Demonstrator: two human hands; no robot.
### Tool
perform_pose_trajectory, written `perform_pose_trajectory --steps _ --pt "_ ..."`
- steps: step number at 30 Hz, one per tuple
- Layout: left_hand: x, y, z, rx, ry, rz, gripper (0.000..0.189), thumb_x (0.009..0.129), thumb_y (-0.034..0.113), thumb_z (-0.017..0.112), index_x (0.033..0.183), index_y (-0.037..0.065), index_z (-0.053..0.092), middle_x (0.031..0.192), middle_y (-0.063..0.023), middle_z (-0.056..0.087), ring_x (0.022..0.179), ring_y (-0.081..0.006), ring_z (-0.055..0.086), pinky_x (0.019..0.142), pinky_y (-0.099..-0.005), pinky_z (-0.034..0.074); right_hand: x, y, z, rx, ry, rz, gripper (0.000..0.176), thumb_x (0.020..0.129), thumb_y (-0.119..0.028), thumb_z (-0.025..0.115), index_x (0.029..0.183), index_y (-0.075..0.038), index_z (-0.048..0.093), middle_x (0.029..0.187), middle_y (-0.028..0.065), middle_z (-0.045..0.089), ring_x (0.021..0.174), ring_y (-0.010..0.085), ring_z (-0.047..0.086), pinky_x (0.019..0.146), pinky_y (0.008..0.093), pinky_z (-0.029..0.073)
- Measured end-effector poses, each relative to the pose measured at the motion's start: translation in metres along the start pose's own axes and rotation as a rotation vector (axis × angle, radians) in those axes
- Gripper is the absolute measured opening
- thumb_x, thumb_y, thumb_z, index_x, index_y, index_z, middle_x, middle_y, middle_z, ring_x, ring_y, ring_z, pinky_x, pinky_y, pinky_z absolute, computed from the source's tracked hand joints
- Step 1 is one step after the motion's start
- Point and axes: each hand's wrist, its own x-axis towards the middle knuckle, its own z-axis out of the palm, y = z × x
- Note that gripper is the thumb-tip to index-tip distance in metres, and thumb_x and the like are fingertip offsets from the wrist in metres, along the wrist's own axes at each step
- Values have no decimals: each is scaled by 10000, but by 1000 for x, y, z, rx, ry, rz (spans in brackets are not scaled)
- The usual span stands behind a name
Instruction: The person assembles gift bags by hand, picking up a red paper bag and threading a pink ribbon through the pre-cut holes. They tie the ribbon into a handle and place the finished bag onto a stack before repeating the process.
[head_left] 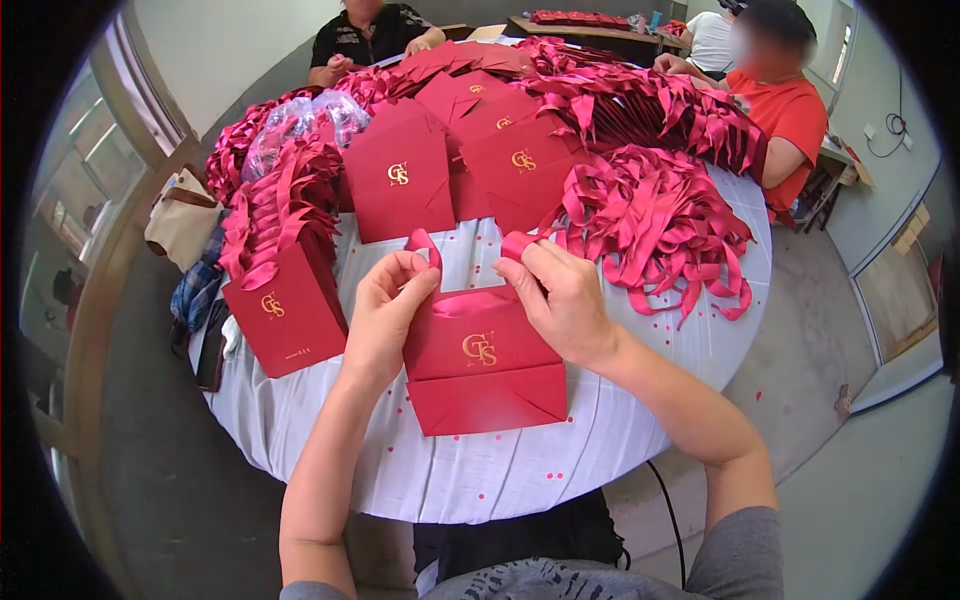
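Observation:
A flat red paper bag (486, 362) with a gold logo lies on the white-covered round table (440, 480) in front of me. A pink ribbon (473, 301) runs across its top edge, and its two ends rise to my hands. At the bag's upper left, my left hand (392, 300) pinches one ribbon end between thumb and fingers. My right hand (552, 298), at the upper right corner, has its fingers curled round the other end, which loops over the index finger.
Beyond the bag lie more red bags (400, 180). Ribboned bags (290, 310) stand in a row at left. A heap of loose ribbons (660, 225) is at right, clear plastic (300, 125) at back left. Two people sit across the table, at back left and at right.

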Motion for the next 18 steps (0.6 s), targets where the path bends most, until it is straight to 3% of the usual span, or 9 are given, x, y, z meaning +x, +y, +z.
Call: perform_pose_trajectory --steps 4,6,13,15,18 --pt "-3 -11 4 196 71 107 77 894 75 591 874 39 526 792 38 520 704 -21 470 638 -177 395 -2 -3 1 -16 23 35 128 861 -62 621 792 26 558 637 149 511 538 304 525 489 375 395" --pt "-4 -15 5 249 113 193 78 898 70 584 869 33 522 793 31 517 696 -20 460 622 -184 399 -3 -4 3 -14 -9 100 226 865 -113 610 714 -7 479 647 162 534 597 355 557 497 431 412" --pt "-7 -24 6 344 169 213 89 893 70 590 868 22 518 793 22 518 688 -27 456 610 -192 405 -7 4 8 12 -69 176 236 874 -117 595 715 8 473 656 181 537 606 379 552 514 440 410" --pt "-9 -22 10 329 180 189 92 893 74 591 869 24 517 800 13 519 685 -34 460 606 -195 406 -8 7 12 88 -11 182 294 889 -103 606 670 30 463 560 164 469 466 235 467 466 367 361" --pt "-11 -24 11 362 190 225 94 897 77 586 865 25 514 803 5 519 680 -40 463 606 -197 408 -8 5 9 45 -83 229 296 891 -105 604 668 32 467 576 169 514 480 220 513 468 354 379"
